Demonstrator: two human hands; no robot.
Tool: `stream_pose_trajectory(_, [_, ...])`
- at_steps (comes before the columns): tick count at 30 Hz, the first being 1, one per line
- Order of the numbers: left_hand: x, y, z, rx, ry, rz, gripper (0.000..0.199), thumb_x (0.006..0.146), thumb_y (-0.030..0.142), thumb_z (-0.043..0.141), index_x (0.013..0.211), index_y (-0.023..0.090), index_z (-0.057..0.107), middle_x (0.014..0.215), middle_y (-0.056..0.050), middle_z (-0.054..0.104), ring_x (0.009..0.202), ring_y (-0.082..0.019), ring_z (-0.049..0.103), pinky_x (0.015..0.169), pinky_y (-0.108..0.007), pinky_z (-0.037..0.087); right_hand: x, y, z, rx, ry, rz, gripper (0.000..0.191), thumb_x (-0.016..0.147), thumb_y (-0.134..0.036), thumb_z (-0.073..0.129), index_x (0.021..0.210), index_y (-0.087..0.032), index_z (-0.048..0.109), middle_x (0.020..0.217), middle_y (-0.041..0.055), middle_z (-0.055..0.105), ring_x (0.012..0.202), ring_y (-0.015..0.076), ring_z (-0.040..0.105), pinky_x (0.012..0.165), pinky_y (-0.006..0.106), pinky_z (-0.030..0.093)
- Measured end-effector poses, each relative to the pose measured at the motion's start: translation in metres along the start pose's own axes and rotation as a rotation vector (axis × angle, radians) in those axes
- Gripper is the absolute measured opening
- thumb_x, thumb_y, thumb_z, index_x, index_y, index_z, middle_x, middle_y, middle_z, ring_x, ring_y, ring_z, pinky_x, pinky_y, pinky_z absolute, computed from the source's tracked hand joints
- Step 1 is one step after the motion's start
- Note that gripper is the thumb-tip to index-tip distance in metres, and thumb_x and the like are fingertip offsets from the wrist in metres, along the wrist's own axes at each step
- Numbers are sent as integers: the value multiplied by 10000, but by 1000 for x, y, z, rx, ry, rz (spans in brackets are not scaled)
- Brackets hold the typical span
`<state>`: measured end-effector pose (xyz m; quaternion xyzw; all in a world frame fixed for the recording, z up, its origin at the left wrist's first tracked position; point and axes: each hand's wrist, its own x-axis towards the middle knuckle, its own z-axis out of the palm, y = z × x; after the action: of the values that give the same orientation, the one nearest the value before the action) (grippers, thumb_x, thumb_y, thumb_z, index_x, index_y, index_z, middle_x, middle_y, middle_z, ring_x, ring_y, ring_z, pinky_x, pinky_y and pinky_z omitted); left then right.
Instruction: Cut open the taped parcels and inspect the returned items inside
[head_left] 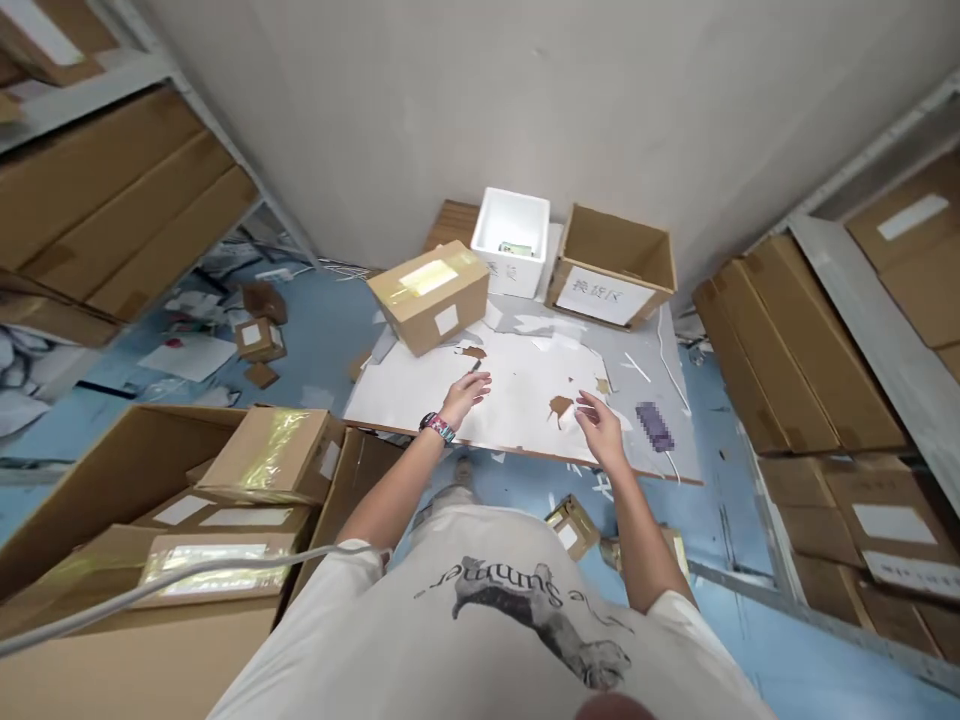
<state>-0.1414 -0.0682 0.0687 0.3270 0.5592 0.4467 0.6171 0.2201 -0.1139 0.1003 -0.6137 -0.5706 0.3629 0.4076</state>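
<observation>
My left hand [465, 397], with a patterned watch on its wrist, hovers over the front part of the white-covered table [517, 385]. Its fingers are spread, and a small dark object [475, 367] lies by the fingertips. To the right, my right hand [598, 425] is open, fingers loosely bent, beside a torn brown patch [559, 408]. Beyond my left hand sits a taped cardboard box [435, 297], closed and set at an angle. Neither hand touches it.
Behind stand a white foam box [511, 240] and an open labelled carton [613, 268]. A blurred purple item [655, 427] lies on the table's right. A large carton of boxes [127, 455] is at left. Shelves with cartons [795, 350] flank the table.
</observation>
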Motion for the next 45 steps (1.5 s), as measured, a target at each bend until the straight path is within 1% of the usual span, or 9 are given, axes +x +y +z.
stream_pose_trajectory(8, [80, 52, -160, -35, 587, 221, 572, 898, 471, 752, 1417, 231, 733, 1538, -184, 762, 1424, -331, 734, 1103, -448, 642, 148, -67, 145, -118, -370, -90, 524, 924, -455, 782, 1417, -283, 827, 1372, 133, 844, 1173, 316, 813, 1108, 561, 664])
stream_pose_trajectory(11, [117, 62, -204, -57, 730, 201, 680, 914, 457, 768, 1544, 240, 633, 1634, -217, 679, 1501, -353, 684, 1127, -466, 644, 208, -86, 200, -155, -453, -42, 567, 868, -384, 832, 1426, -279, 817, 1437, 139, 806, 1280, 354, 773, 1173, 592, 627])
stream_pose_trajectory(14, [149, 66, -223, -43, 698, 188, 797, 937, 508, 800, 1647, 259, 538, 1768, -236, 550, 1582, -347, 630, 1209, -463, 609, 269, -102, 247, -187, -351, 3, 743, 825, -346, 859, 1549, -229, 740, 1622, 181, 687, 1537, 402, 620, 1358, 607, 468])
stream_pose_trajectory(18, [181, 68, -221, -50, 580, 145, 909, 948, 490, 830, 1752, 300, 452, 1811, -201, 536, 1638, -338, 584, 1303, -483, 539, 335, -117, 291, -171, -119, 130, 925, 852, -368, 827, 1701, -129, 548, 1811, 250, 490, 1702, 393, 420, 1452, 560, 301])
stream_pose_trajectory(24, [198, 70, -220, -29, 503, 193, 814, 985, 610, 759, 1690, 247, 573, 1619, -145, 727, 1483, -305, 709, 1275, -449, 567, 359, -119, 319, 93, -185, 413, 712, 857, -461, 774, 1515, -334, 531, 1687, 116, 602, 1323, 306, 656, 1064, 542, 664])
stream_pose_trajectory(29, [187, 82, -202, -55, 479, 315, 806, 992, 638, 763, 1677, 246, 598, 1655, -131, 696, 1566, -304, 641, 1359, -434, 488, 336, -112, 280, 266, -139, 193, 531, 942, -495, 736, 1391, -341, 499, 1573, 63, 599, 1311, 235, 633, 1036, 419, 656])
stream_pose_trajectory(37, [131, 126, -79, 31, 191, 545, 836, 1017, 629, 816, 1744, 307, 558, 1757, -80, 610, 1654, -325, 555, 1413, -460, 422, 223, -79, 95, 194, 79, 61, 789, 1052, -719, 669, 1747, -389, 497, 1728, 131, 494, 1562, 355, 555, 1160, 517, 646])
stream_pose_trajectory(41, [118, 110, -15, 71, 53, 437, 828, 1004, 565, 824, 1745, 293, 575, 1702, -79, 669, 1601, -328, 610, 1368, -441, 476, 166, -41, 32, 209, 219, 156, 861, 961, -664, 775, 1744, -363, 583, 1661, 132, 526, 1469, 348, 648, 1163, 497, 665])
stream_pose_trajectory(45, [117, 73, 29, 207, 10, 222, 753, 996, 505, 819, 1699, 306, 638, 1597, -79, 752, 1498, -342, 687, 1324, -466, 511, 130, 7, 4, 97, 275, 273, 827, 942, -612, 722, 1710, -319, 635, 1596, 145, 577, 1365, 325, 697, 1088, 480, 693])
